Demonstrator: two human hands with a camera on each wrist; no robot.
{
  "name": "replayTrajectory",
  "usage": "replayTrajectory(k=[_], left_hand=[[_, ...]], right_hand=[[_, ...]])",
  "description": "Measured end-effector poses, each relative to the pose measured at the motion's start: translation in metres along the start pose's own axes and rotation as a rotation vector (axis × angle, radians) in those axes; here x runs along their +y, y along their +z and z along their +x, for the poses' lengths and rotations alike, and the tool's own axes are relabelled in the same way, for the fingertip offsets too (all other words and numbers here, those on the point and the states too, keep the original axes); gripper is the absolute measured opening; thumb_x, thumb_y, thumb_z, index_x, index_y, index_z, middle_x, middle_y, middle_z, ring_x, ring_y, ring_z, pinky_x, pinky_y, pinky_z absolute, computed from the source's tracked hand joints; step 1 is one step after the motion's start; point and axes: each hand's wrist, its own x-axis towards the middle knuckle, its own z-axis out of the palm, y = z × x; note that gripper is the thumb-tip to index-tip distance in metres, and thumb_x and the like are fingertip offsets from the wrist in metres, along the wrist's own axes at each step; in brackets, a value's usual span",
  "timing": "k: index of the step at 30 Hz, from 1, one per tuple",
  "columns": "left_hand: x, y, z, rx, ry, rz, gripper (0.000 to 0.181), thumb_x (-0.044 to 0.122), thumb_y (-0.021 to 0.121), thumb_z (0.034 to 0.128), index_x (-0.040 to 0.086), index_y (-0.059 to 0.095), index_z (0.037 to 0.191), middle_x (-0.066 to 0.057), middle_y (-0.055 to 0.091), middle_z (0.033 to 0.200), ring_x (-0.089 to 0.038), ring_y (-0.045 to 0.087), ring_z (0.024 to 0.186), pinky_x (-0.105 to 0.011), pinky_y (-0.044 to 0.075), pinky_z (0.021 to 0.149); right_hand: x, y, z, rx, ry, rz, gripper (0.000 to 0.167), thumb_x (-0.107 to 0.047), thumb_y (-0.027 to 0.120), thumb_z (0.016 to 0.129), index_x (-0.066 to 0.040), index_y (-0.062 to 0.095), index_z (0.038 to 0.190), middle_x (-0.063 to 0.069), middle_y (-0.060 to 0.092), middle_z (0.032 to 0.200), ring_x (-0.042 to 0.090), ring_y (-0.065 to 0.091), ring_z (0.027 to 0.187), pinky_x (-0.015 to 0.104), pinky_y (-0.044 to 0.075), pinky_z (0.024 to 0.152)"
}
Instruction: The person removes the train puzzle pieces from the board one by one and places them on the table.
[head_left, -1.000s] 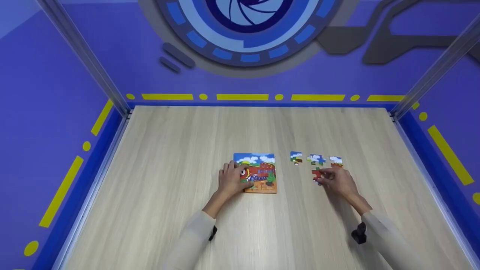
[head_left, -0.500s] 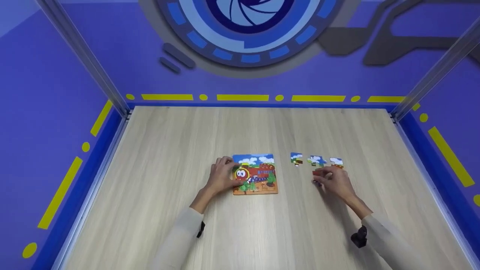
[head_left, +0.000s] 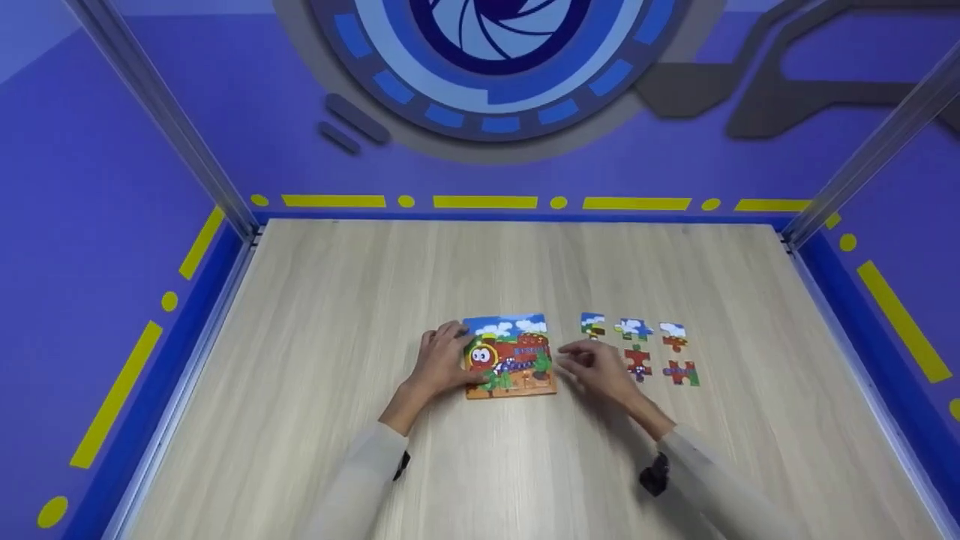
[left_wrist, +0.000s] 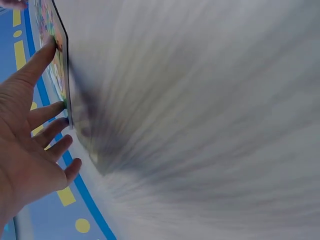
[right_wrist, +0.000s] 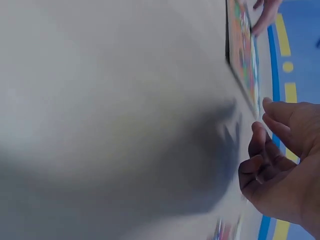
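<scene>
Head view places the puzzle (head_left: 511, 357) on the desk (head_left: 360, 300) between the two hands, with five loose pieces (head_left: 638, 363) to its right. Progress looks partial: the train picture on the puzzle reads as whole, no gap evident, though the left hand (head_left: 435, 365) hides a little of its left side. The five pieces lie unjoined, three in the far row and two in the near one, so setting them together seems undone. Whether more sit underneath, I cannot tell.

The left hand's fingers are spread, thumb on the puzzle's face and forefinger at its edge, steadying it. The right hand (head_left: 602, 369) is just beside the right edge; from above, its fingers might seem to pinch something. Right wrist view settles that: thumb and forefinger stand apart with nothing between them, the others curled. Left wrist view alone shows the outer fingers off the puzzle and its dark side edge.
</scene>
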Motion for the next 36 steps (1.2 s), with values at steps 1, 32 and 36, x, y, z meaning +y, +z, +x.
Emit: replayTrajectory(k=[1,32,36], left_hand=[[0.0,-0.001,-0.001,-0.004,-0.005,0.006,0.082,0.046,0.089,0.0749,-0.001,0.062,0.137,-0.018,0.057,0.144,-0.038,0.045,0.141,-0.06,0.035,0.11],[0.002,0.003,0.001,0.01,0.016,0.038,0.071,0.046,0.088,0.0753,0.005,0.07,0.13,-0.015,0.061,0.14,-0.037,0.049,0.139,-0.062,0.038,0.108],[0.001,0.003,0.002,0.016,0.017,0.036,0.07,0.045,0.089,0.0753,0.006,0.07,0.129,-0.015,0.061,0.141,-0.037,0.049,0.138,-0.062,0.038,0.108]], right_hand=[[-0.004,0.009,0.004,-0.017,-0.021,0.028,0.024,-0.009,0.073,0.092,-0.002,0.073,0.115,0.012,0.074,0.104,0.019,0.067,0.08,0.021,0.054,0.067],[-0.062,0.094,0.049,-0.035,0.056,-0.209,0.038,-0.024,0.086,0.082,-0.003,0.071,0.109,0.009,0.068,0.097,0.014,0.055,0.081,0.029,0.046,0.069],[-0.063,0.094,0.052,-0.033,0.079,-0.206,0.037,-0.023,0.087,0.082,-0.002,0.071,0.108,0.009,0.068,0.096,0.015,0.057,0.08,0.031,0.048,0.069]])
